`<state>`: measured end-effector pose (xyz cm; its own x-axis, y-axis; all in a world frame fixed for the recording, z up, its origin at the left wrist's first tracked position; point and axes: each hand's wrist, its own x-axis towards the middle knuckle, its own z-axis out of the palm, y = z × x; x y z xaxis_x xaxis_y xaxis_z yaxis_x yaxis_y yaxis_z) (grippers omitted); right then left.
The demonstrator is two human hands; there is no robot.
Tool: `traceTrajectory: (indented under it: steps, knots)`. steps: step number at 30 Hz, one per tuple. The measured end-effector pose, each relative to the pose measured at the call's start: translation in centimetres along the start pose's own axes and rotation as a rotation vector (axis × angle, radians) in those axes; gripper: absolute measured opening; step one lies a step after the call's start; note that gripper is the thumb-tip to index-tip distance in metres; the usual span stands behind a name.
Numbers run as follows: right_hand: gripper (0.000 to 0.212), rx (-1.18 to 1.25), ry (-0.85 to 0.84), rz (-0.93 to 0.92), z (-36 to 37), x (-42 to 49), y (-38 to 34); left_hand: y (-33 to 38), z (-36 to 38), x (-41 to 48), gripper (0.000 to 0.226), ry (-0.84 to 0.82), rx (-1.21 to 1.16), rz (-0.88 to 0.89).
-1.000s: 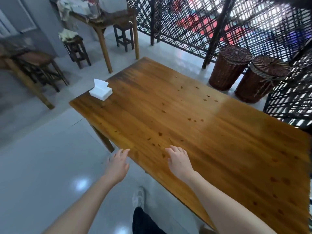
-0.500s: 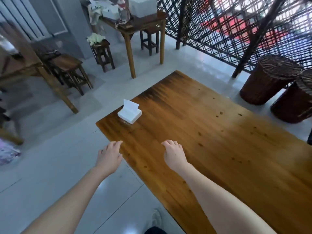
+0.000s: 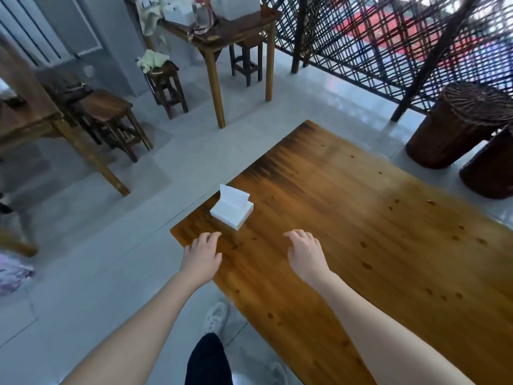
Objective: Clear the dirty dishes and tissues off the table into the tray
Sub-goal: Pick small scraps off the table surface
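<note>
The counter [image 3: 361, 232], cut off at right, stands on grey floor [image 3: 111, 245]; tissue box [image 3: 231, 211] by its left corner. Left grip [image 3: 201, 259] and right grip [image 3: 305, 257] hover, fingers loosely apart.

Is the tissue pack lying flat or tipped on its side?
Flat: the tissue pack rests on its broad base near the corner of the table, with one sheet standing up from its top.

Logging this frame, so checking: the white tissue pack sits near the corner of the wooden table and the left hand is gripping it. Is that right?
Not quite. The head view shows the tissue pack near the corner of the wooden table, but the left hand is not gripping it: it is open, short of the pack, holding nothing.
</note>
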<state>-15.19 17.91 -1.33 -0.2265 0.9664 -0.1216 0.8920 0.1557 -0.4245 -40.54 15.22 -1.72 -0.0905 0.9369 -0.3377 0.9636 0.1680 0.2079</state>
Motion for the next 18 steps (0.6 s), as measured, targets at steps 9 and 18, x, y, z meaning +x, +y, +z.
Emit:
traceTrajectory:
  steps: [9, 18]
  knots:
    - [0.042, 0.001, 0.053, 0.141, 1.7, 7.9, -5.9, -5.0, -0.9, 8.8, 0.067, -0.086, -0.047, 0.06]
    - [0.034, -0.011, 0.046, 0.266, 3.6, 14.8, -10.8, -8.0, -0.9, 14.8, 0.069, -0.185, -0.095, 0.235]
